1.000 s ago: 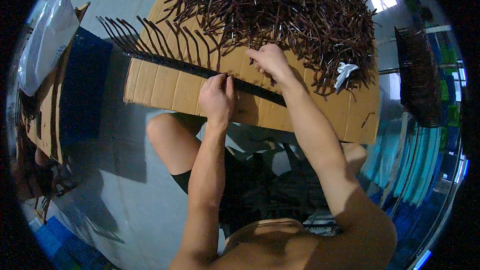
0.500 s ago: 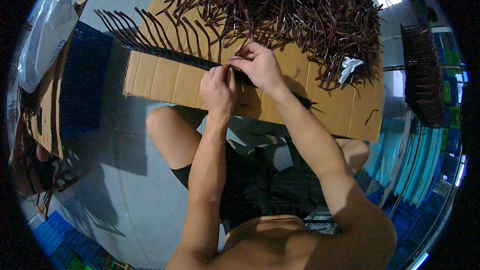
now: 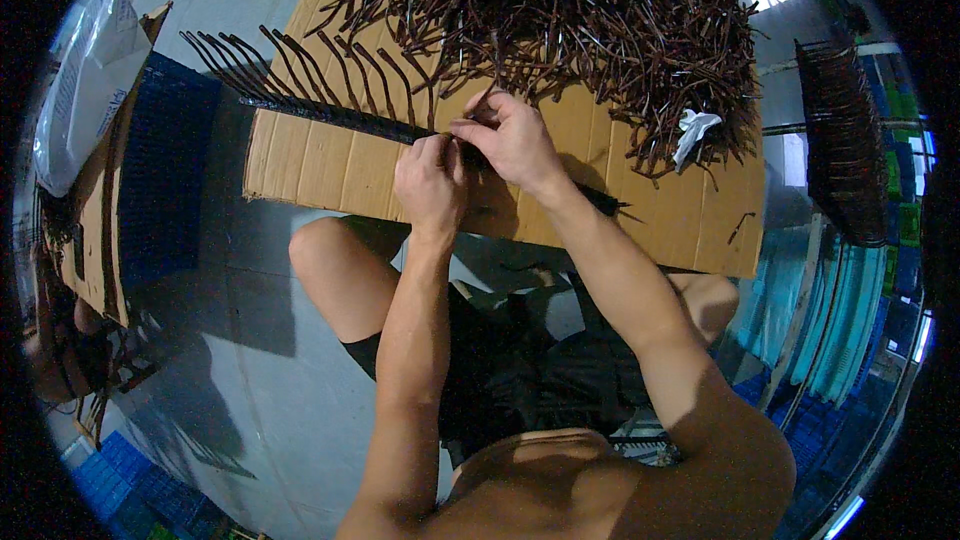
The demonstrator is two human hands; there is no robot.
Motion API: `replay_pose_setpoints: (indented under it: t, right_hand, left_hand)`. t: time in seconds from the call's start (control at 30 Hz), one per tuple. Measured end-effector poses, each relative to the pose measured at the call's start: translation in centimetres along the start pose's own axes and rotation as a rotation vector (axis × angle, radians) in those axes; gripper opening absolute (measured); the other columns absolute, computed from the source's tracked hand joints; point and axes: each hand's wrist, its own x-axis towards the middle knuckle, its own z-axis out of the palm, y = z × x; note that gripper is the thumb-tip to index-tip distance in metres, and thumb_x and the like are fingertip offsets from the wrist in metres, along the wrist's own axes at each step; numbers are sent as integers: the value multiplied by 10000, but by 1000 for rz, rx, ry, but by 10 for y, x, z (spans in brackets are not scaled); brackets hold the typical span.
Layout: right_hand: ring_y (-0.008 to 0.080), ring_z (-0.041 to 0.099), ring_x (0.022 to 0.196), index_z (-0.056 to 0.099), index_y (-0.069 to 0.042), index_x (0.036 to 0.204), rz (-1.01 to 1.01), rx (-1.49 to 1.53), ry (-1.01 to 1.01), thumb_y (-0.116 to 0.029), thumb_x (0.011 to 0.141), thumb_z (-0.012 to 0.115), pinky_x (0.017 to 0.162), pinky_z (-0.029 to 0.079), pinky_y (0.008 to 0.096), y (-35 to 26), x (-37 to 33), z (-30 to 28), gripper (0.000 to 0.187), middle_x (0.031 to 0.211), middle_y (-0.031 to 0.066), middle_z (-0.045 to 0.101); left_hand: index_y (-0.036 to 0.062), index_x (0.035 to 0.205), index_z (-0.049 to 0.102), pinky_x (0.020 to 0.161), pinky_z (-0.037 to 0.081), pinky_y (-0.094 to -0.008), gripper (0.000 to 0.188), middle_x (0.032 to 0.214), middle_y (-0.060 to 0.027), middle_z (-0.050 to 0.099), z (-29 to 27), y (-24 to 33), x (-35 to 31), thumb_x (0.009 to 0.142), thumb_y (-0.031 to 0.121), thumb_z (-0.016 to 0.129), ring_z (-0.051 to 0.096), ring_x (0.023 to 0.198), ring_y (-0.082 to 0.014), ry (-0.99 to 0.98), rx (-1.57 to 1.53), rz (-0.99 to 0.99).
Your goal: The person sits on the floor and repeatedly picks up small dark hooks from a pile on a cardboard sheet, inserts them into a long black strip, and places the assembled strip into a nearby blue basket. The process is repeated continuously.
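A dark straight bar [image 3: 340, 116] lies slantwise across a cardboard sheet [image 3: 320, 165], with several bent brown rods [image 3: 362, 78] standing in a row along its left part. My left hand [image 3: 430, 185] is closed round the bar at the end of that row, its fingertips partly hidden. Just to the right, my right hand [image 3: 515, 145] pinches a thin brown rod [image 3: 482, 97] above the bar, close to my left fingertips. The bar's right end [image 3: 600, 200] shows beyond my right wrist. Whether the pinched rod touches the bar is hidden by my fingers.
A large heap of loose brown rods [image 3: 570, 15] covers the far side of the cardboard. A crumpled white scrap [image 3: 694, 133] rests on its right edge. Blue crates [image 3: 165, 160] stand at the left; a rack of dark rods [image 3: 840, 140] stands at the right.
Both hands keep almost the same place at the bar. The right fingers have shifted slightly over it, and the whole view has moved a little.
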Motion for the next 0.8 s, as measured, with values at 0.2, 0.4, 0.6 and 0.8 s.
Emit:
replay_pose_setpoints:
  t: [0.2,0.4,0.6,0.8]
  right_hand:
    - [116,626,802,615,16,923,10,-68,14,-77,821,691,734,507,264,2,-1,-2,158,875,71,677]
    - [140,619,746,609,6,876,-103,-454,-7,-107,776,721,695,502,299,-16,-7,6,188,836,58,676]
    - [179,632,796,599,-1,937,-90,-217,-174,-74,772,686,707,504,331,6,41,-38,200,853,93,663]
    - [298,644,797,544,-2,1090,90,-797,73,-101,761,688,712,505,378,21,52,-38,373,869,173,658]
  left_hand:
    - [48,852,624,691,461,-407,89,818,-118,626,0,-3,-4,846,135,608,583,768,-326,-93,-55,-66]
    - [38,867,620,700,459,-414,90,824,-123,618,1,-15,-10,836,123,615,578,784,-331,-155,-3,-96]
    - [38,829,661,661,480,-403,149,776,-141,650,-12,8,8,854,183,643,611,730,-335,-142,57,-270]
    - [49,901,681,680,511,-370,174,832,-121,666,2,0,-4,853,207,626,644,750,-302,-56,-80,-215]
